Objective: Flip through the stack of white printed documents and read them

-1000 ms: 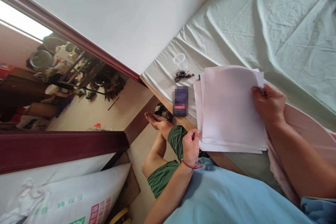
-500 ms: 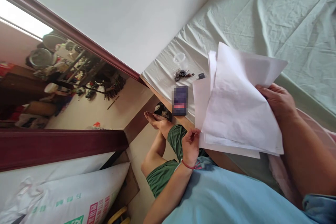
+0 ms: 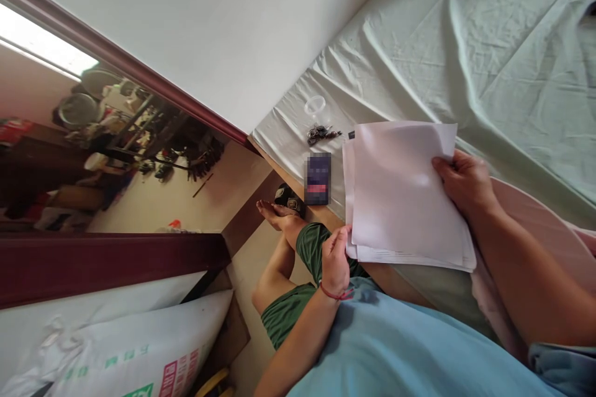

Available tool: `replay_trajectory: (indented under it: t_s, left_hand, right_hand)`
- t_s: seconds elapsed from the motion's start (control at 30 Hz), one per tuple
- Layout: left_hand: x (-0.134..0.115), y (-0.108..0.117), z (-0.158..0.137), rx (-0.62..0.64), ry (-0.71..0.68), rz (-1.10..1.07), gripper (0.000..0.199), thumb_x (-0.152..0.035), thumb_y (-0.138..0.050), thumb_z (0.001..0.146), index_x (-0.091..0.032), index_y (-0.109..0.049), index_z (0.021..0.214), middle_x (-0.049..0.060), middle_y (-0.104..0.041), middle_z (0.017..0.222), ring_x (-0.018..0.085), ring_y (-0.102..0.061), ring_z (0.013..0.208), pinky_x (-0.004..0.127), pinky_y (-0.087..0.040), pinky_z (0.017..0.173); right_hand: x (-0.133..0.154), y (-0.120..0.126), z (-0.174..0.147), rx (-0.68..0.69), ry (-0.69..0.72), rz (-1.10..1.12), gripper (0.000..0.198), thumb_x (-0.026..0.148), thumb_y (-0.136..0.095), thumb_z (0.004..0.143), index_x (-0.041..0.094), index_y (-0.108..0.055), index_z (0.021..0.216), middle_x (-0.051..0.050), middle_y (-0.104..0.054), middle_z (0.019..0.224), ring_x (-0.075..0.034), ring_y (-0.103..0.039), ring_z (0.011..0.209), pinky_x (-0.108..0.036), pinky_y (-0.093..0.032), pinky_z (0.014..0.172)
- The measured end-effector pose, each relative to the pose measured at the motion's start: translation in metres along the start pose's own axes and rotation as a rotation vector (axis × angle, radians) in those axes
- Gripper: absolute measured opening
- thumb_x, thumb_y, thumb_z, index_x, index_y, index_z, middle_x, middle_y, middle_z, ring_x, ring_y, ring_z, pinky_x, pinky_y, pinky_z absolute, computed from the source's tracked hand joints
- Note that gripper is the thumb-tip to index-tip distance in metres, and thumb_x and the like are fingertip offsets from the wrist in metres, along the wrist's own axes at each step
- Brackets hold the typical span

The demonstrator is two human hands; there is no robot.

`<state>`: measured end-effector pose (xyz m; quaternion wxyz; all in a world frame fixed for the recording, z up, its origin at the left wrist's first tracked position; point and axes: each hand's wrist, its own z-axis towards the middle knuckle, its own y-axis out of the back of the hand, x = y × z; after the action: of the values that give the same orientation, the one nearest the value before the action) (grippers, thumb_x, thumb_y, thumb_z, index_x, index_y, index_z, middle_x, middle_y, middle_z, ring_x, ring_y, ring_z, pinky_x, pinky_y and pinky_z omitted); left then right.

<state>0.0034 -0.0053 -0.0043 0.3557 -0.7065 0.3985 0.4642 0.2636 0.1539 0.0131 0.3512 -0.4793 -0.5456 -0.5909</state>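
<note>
A stack of white paper sheets [image 3: 405,192] is held above the bed's edge, the top sheet lying nearly flat over the others. Lines of print show along the lower edge of a sheet underneath. My left hand [image 3: 336,258], with a red string at the wrist, pinches the stack's lower left corner. At the upper right edge my right hand [image 3: 467,181] grips the sheets, thumb on top and fingers mostly hidden beneath. Left of the paper lies a dark blue booklet-like item [image 3: 317,178], its face blurred out.
On the pale green bed sheet [image 3: 503,74] stand a clear plastic cup [image 3: 316,108] and a dark tangled cord or keys [image 3: 321,134]. White printed sacks [image 3: 139,347] lean at lower left. A doorway with a dark red frame [image 3: 112,263] opens onto a cluttered room.
The curled, fanned upper sheets now lie flatter and better lined up on the stack. My right hand has moved left and slightly in, still gripping; the left hand barely shifted.
</note>
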Motion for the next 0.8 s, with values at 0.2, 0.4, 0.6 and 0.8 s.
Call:
replay_trajectory:
  t_s: [0.2, 0.4, 0.6, 0.8]
  left_hand:
    - [0.002, -0.002, 0.002, 0.006, 0.011, 0.023, 0.042, -0.053, -0.077, 0.084, -0.016, -0.082, 0.103, 0.007, -0.080, 0.095, 0.020, -0.070, 0.089, 0.029, -0.053, 0.083]
    - [-0.007, -0.007, 0.003, -0.019, 0.103, -0.069, 0.045, -0.053, -0.085, 0.073, -0.016, -0.082, 0.097, 0.007, -0.080, 0.090, 0.019, -0.070, 0.088, 0.029, -0.053, 0.084]
    - [-0.012, -0.004, 0.003, 0.032, 0.184, -0.106, 0.046, -0.049, -0.088, 0.070, -0.015, -0.082, 0.100, 0.009, -0.080, 0.095, 0.021, -0.071, 0.093, 0.031, -0.052, 0.089]
    - [-0.014, -0.006, 0.003, 0.136, 0.248, -0.103, 0.041, -0.049, -0.087, 0.072, -0.014, -0.080, 0.094, 0.006, -0.076, 0.084, 0.018, -0.067, 0.080, 0.027, -0.050, 0.074]
  right_hand:
    - [0.004, 0.000, -0.001, 0.013, -0.027, 0.070, 0.032, 0.037, -0.061, 0.085, 0.013, -0.076, 0.102, -0.003, -0.071, 0.084, -0.013, -0.051, 0.071, -0.026, -0.043, 0.071]
    - [0.007, 0.000, -0.003, 0.039, -0.070, 0.155, 0.033, 0.038, -0.062, 0.085, 0.013, -0.075, 0.104, -0.004, -0.072, 0.086, -0.013, -0.052, 0.071, -0.025, -0.043, 0.067]
    - [0.000, 0.001, 0.000, 0.062, -0.069, 0.099, 0.033, 0.042, -0.063, 0.083, 0.017, -0.075, 0.101, -0.005, -0.072, 0.083, -0.016, -0.054, 0.068, -0.027, -0.041, 0.060]
    - [-0.010, 0.000, 0.003, 0.039, -0.016, 0.018, 0.032, 0.045, -0.061, 0.084, 0.018, -0.074, 0.094, -0.004, -0.070, 0.080, -0.018, -0.055, 0.070, -0.030, -0.042, 0.063]
